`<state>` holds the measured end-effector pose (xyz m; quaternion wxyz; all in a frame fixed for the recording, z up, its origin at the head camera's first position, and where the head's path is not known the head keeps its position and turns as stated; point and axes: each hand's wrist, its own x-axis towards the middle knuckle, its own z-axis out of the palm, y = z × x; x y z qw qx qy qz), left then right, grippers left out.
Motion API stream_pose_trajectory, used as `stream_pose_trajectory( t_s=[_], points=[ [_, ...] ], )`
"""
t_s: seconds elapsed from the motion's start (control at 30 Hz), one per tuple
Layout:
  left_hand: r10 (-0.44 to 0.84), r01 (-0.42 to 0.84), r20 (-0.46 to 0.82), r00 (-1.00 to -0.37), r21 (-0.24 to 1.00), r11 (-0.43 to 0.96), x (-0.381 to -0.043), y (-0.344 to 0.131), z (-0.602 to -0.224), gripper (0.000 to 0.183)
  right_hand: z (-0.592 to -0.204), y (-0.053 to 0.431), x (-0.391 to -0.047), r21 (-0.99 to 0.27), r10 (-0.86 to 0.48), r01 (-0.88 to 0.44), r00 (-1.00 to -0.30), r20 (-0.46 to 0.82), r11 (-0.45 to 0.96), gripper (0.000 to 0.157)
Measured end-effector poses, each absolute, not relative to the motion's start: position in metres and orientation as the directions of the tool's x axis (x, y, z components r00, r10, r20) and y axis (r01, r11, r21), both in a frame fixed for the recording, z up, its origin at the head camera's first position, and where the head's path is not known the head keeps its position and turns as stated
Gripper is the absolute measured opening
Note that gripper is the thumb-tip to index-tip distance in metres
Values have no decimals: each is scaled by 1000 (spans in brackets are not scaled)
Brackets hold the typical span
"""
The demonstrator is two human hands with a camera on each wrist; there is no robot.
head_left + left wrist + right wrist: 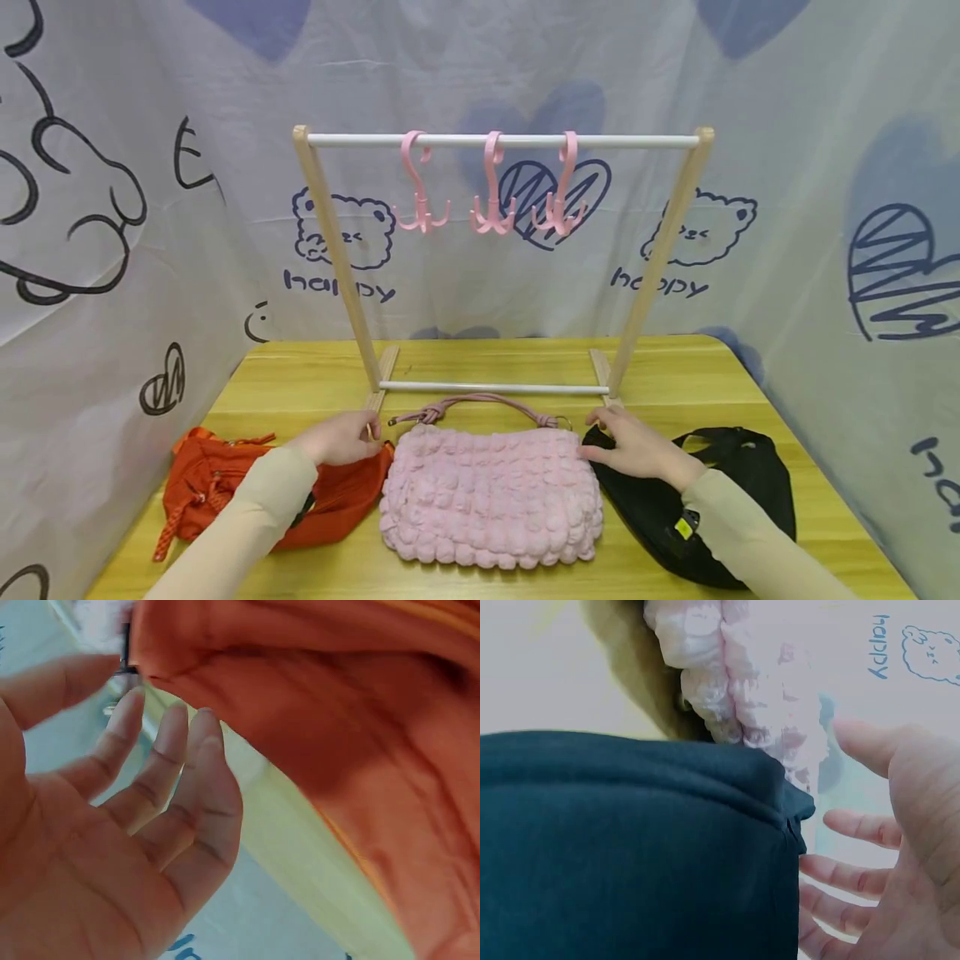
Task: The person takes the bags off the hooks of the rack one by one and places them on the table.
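A pink bubble-textured shoulder bag (491, 496) lies between both hands, its knotted strap (487, 398) arched behind it. On its left is an orange-red fabric bag (341, 504), partly covered by the left forearm. My left hand (341, 439) hovers at that bag's inner corner. Its fingers (169, 735) are spread and lightly bent, thumb and index tip close to a small dark fitting (129, 669) there. A black bag (757, 475) lies to the right, partly under the right forearm. My right hand (637, 446) is at its inner corner, fingers (855, 874) apart and loosely extended beside the fabric.
Behind the bags stands a wooden rack with a white top bar (622, 142). Three pink multi-prong hooks (491, 183) hang from it with nothing on them. The yellow wood-grain table (675, 367) meets printed white cloth (450, 50) at the back and sides.
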<state>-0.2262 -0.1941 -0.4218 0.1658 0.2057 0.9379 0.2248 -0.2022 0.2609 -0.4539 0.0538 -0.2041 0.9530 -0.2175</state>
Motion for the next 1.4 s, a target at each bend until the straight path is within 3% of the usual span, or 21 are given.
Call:
stream_pose_trajectory(
  t_s=[0.2, 0.77, 1.0, 1.2, 1.4],
  points=[
    [464, 298, -285, -839, 472, 830, -224, -202, -429, 29, -456, 253, -203, -391, -416, -358, -906, -73, 848, 58],
    [463, 298, -320, -827, 449, 843, -225, -201, -429, 25, -456, 248, -200, -330, -422, -376, -903, -77, 866, 43],
    [461, 295, -332, -823, 443, 847, -225, -200, -428, 24, -456, 254, -200, -396, -460, -394, -884, -84, 829, 39],
    [448, 259, -358, -819, 466, 846, -225, -202, -428, 23, -456, 264, -201, -448, -507, -422, -858, -81, 788, 23],
    [464, 265, -362, -808, 480, 836, -225, -201, -427, 24, -458, 264, -200, -451, -490, -407, -868, -79, 794, 23]
  ],
)
